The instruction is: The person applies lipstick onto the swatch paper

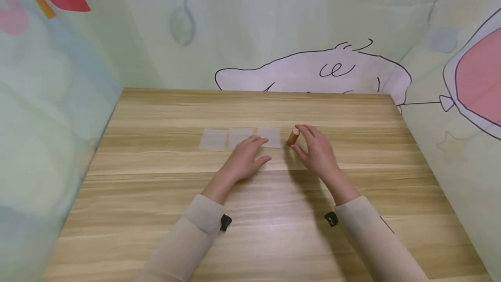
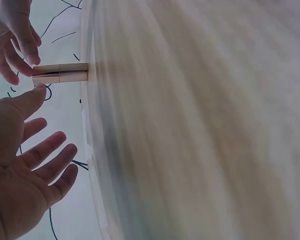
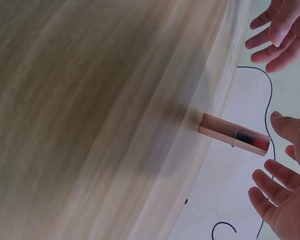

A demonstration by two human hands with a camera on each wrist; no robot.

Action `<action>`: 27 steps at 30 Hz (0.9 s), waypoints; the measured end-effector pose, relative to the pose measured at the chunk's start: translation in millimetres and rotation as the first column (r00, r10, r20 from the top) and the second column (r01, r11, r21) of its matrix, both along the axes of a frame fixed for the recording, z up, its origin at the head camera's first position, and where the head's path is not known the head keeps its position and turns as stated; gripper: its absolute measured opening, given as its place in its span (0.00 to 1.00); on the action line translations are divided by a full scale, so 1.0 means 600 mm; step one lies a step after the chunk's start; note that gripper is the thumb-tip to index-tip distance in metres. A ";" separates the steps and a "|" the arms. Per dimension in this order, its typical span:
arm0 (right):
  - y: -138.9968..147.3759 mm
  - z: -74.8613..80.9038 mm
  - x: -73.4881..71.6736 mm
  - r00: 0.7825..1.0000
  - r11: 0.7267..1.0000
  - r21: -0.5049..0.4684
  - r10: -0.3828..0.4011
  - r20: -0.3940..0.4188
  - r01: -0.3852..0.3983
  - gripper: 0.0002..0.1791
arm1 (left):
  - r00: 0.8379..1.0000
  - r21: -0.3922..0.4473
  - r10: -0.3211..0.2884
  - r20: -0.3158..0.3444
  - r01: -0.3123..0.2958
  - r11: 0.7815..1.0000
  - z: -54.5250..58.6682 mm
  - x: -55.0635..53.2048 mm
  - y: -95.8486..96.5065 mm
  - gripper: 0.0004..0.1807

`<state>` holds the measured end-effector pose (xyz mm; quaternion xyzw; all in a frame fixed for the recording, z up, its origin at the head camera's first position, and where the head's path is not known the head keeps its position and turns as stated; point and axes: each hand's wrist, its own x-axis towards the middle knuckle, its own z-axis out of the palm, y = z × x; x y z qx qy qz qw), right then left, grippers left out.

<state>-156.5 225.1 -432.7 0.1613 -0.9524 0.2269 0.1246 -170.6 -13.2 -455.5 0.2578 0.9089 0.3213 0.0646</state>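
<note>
A shiny copper-coloured lipstick tube (image 1: 292, 137) stands upright on the table, a seam (image 3: 235, 136) running around its middle. Around its upper end, my right hand (image 1: 318, 151) holds its thumb and fingers apart; in the right wrist view they are spread and do not grip the tube. My left hand (image 1: 243, 160) hovers to the left, fingers loosely extended and holding nothing. Three pale, thin squares (image 1: 213, 139) lie in a row on the table, and the left fingers overlap the middle and right ones in the head view.
The wood-grain table (image 1: 250, 238) meets a printed cloth backdrop (image 1: 250, 21) at its far edge. Similar cloth hangs along both sides. A dark wrist device (image 1: 225, 222) shows at the left sleeve, and another (image 1: 331, 219) at the right sleeve.
</note>
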 end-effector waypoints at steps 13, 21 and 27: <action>0.007 -0.017 -0.009 1.000 1.000 0.006 -0.013 0.028 0.013 0.34 | 0.999 -0.028 -0.033 0.000 0.033 0.999 0.004 -0.019 0.022 0.30; 0.009 -0.020 -0.012 0.993 0.998 -0.028 -0.054 0.101 0.057 0.34 | 0.999 -0.042 -0.048 -0.010 0.047 0.998 0.009 -0.028 0.030 0.30; 0.015 -0.030 -0.016 0.983 0.992 -0.099 -0.059 0.176 0.077 0.33 | 0.998 -0.056 -0.066 -0.004 0.066 0.996 0.015 -0.032 0.037 0.30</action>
